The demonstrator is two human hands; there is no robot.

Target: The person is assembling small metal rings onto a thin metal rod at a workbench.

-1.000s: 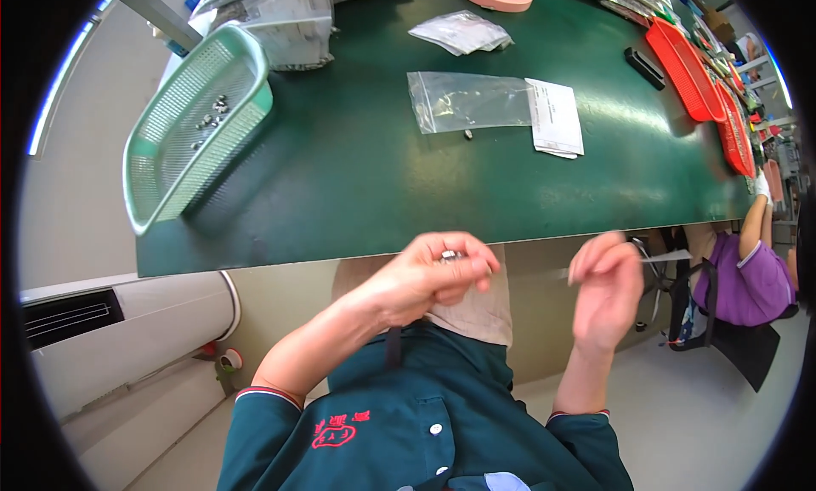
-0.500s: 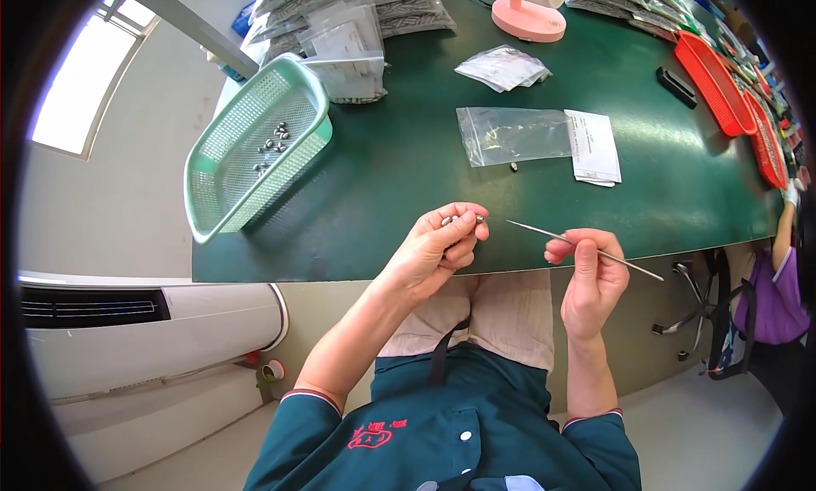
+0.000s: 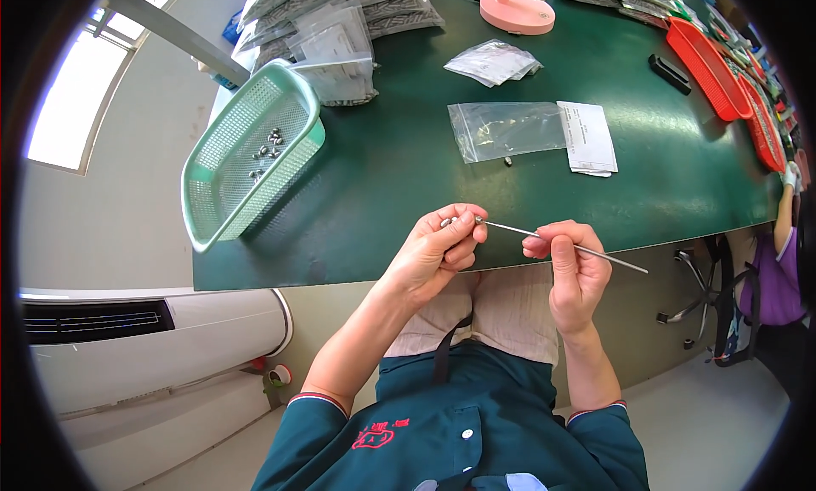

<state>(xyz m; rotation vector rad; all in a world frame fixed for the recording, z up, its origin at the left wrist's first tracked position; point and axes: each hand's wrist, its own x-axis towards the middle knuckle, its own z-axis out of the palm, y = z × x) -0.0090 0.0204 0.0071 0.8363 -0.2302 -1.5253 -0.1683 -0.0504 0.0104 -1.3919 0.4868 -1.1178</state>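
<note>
Over the near edge of the green table, my left hand [image 3: 438, 249] is closed on a few small shiny metal parts [image 3: 446, 222]. One of them, a small metal part [image 3: 479, 220], is pinched between thumb and forefinger. My right hand [image 3: 574, 266] grips a thin, pointed metal rod [image 3: 608, 256] between thumb and fingers. The rod's tip meets the pinched part; whether it has entered a hole is too small to tell. Several similar parts lie in a mint-green plastic basket [image 3: 204, 172] at the left. Another small metal part [image 3: 508, 161] rests on the table below a clear plastic bag [image 3: 501, 132].
Paper slips [image 3: 586, 138] lie against the bag, with a stack of small bags [image 3: 493, 62] beyond. Filled bags [image 3: 399, 15] pile up at the back left. A pink fan [image 3: 517, 13] stands at the back; red baskets [image 3: 705, 66] and a black object [image 3: 670, 74] are right. Another person [image 3: 773, 274] sits far right.
My right hand has moved left, bringing the rod's tip from a short gap to the part pinched in my left hand. The view has shifted slightly.
</note>
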